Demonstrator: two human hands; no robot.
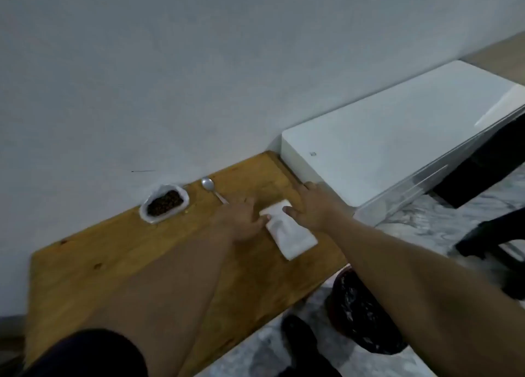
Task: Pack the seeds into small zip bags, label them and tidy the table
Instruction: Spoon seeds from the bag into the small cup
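Observation:
A white pack of small zip bags (289, 234) lies flat on the wooden table (127, 251), right of centre. My left hand (244, 220) rests beside the pack's left edge, thumb touching it, fingers spread. My right hand (312, 206) hovers over the pack's far right corner with fingers apart, thumb near its top. An open white bag of dark seeds (164, 203) sits by the wall at the table's back. A metal spoon (211, 187) lies to its right.
A white wall runs along the table's back edge. A white glossy cabinet (397, 132) butts against the table's right end. On the marbled floor stand a dark patterned basket (360, 317) and black furniture (491, 243); my shoe shows below.

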